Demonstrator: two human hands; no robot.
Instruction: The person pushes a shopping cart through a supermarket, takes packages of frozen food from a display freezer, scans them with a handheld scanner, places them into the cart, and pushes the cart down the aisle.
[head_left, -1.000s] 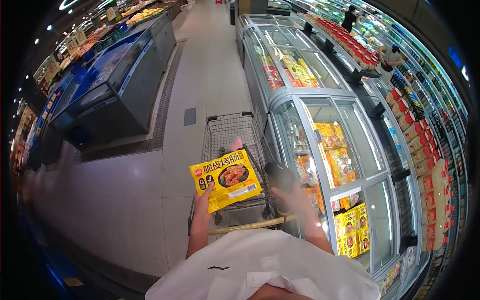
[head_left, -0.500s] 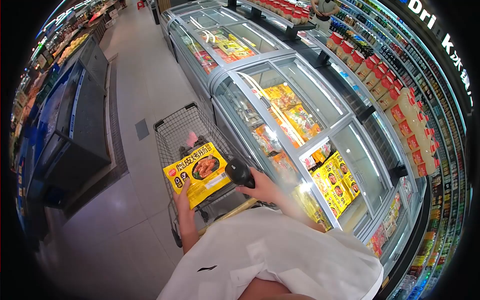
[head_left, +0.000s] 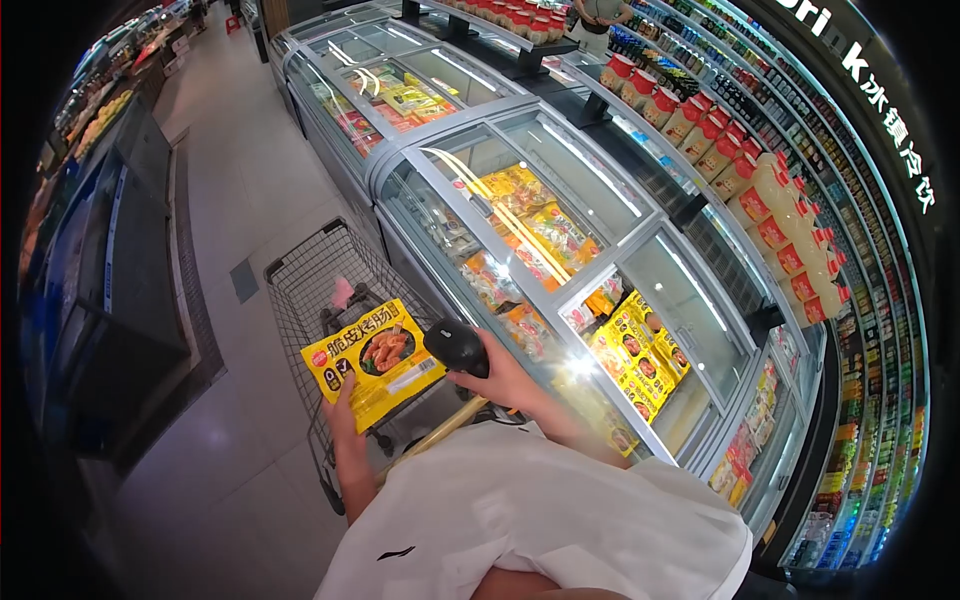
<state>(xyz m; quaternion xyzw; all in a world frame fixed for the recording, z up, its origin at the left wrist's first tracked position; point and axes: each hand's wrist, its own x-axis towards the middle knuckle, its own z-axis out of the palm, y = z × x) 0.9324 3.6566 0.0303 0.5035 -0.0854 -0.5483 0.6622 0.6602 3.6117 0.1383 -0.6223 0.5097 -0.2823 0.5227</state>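
Observation:
My left hand point(head_left: 342, 412) grips the lower left edge of a yellow bag of sausages point(head_left: 372, 358), its printed front facing up toward me. A black handheld barcode scanner point(head_left: 455, 347) sits in my right hand point(head_left: 500, 378), with its head close to the bag's right edge. Under the bag is a wire shopping cart point(head_left: 300, 266) with a pale yellow handle point(head_left: 436, 434). Something small and pink point(head_left: 342, 292) shows inside the cart. Several similar yellow bags point(head_left: 640, 355) lie in the freezer on my right.
A long glass-topped chest freezer point(head_left: 390, 190) runs along the right side of the cart. Large red-capped bottles point(head_left: 772, 235) line the shelf above it, and drink shelves point(head_left: 860, 400) curve behind. A dark display case point(head_left: 110, 310) stands left across the tiled aisle point(head_left: 235, 190). Another person point(head_left: 597, 22) is at the back.
The view has turned a little to the right, so the freezer, cart and aisle sit further left. Both hands keep hold of the bag and the scanner, nearly unchanged relative to each other.

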